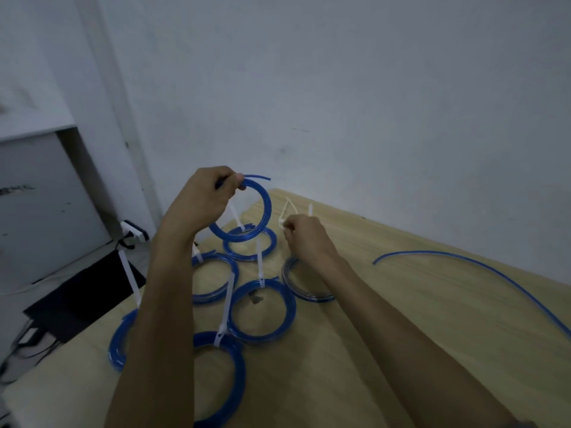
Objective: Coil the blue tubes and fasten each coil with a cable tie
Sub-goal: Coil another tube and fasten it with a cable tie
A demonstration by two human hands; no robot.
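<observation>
Head view. Wooden counter against a pale wall; light is dim.

Left hand is raised above the counter's far corner, grip closed on the top of a blue tube coil. The coil hangs upright from the fingers, with one free tube end sticking out to the right of the grip. No tie is visible on this coil.

Right hand sits to the right of the held coil, lower, near the counter top. Its grip is closed on a white cable tie bent into a loose loop, the loop standing up past the fingertips. Tie and held coil are apart, not touching.

On the counter below the held coil lie six finished coils, each of blue tubing, most with a white tie tail sticking up: one directly under the held coil, one to its left behind the left forearm, one nearer the camera at centre, one under the right wrist, one at the counter's left edge, and one nearest the camera.

A loose uncoiled blue tube curves along the counter, well to the right of the held coil.

Left of the counter, on the floor: a power strip and a dark flat object, too dim to name.
</observation>
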